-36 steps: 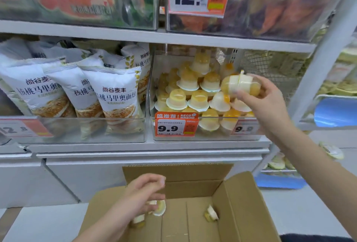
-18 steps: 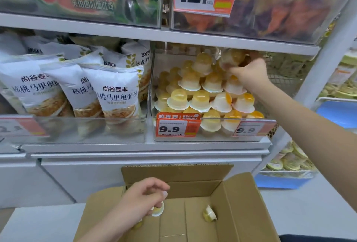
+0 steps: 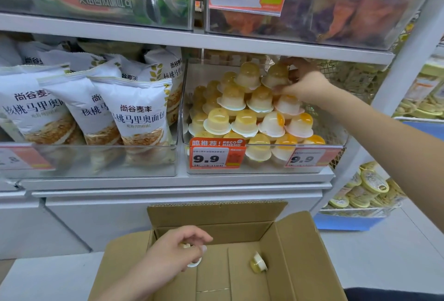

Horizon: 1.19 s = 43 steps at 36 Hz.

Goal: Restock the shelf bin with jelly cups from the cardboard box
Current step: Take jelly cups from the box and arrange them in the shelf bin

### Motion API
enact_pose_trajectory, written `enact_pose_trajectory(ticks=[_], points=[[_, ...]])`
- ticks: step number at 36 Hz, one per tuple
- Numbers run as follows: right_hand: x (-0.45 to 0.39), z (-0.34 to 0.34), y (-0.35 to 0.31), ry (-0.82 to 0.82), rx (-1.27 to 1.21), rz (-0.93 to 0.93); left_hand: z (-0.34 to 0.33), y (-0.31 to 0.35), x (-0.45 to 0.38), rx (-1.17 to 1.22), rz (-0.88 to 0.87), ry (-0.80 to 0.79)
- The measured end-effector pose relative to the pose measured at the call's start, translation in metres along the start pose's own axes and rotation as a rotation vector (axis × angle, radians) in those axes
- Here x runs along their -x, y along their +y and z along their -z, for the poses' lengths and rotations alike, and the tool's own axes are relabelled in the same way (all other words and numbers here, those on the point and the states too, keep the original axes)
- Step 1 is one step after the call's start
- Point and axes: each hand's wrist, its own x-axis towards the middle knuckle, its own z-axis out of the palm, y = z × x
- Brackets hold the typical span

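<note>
Since half second ago right hand (image 3: 303, 85) reaches deeper, pinching jelly cup (image 3: 276, 76) atop pile, 1 o'clock in shelf bin (image 3: 185, 108). Left hand (image 3: 174, 251) grips cups in cardboard box (image 3: 298, 247); loose cup (image 3: 258, 262) at 3 o'clock of it.

The jelly cups (image 3: 245, 122) are pale yellow to orange with white rims, the cardboard box (image 3: 295, 247) plain brown. Price tags (image 3: 217, 155) are orange and white with black digits. The bread bags (image 3: 141, 110) are white with dark lettering and what looks like a golden grain pattern.

Bread bags (image 3: 134, 118) lie left of the shelf bin (image 3: 264, 168); cardboard box (image 3: 295, 252) below.
</note>
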Motion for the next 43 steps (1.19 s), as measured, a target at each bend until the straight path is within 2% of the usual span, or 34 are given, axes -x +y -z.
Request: enact_pose_trajectory(ticks=[8,12,16,19,25,30,33,37,39,43], points=[[-0.002,-0.001,0.003,-0.039,-0.007,-0.018,-0.002,-0.011,-0.008,-0.069,-0.035,0.007],[0.009,0.003,-0.001,0.018,-0.004,0.001,-0.001,-0.019,-0.01,-0.116,-0.053,-0.004],[0.043,0.003,-0.002,0.13,0.136,0.096,0.0,-0.03,-0.012,-0.204,-0.056,-0.002],[0.073,0.0,0.002,0.134,0.23,0.267,0.0,-0.038,-0.014,-0.241,-0.026,-0.032],[0.145,-0.03,0.015,0.078,0.121,0.405,-0.003,-0.059,-0.018,-0.294,0.064,-0.088],[0.204,-0.091,0.054,-0.204,0.097,0.46,-0.001,-0.088,-0.031,-0.37,0.156,-0.144],[0.23,-0.133,0.086,-0.531,0.178,0.41,-0.001,-0.106,-0.049,-0.392,0.195,-0.129],[0.251,-0.182,0.134,-0.933,0.487,0.411,-0.009,-0.132,-0.072,-0.455,0.215,-0.05],[0.253,-0.204,0.156,-1.043,0.63,0.413,-0.015,-0.148,-0.083,-0.539,0.213,-0.044],[0.252,-0.242,0.194,-1.109,0.808,0.294,-0.026,-0.176,-0.105,-0.886,0.196,-0.037]])
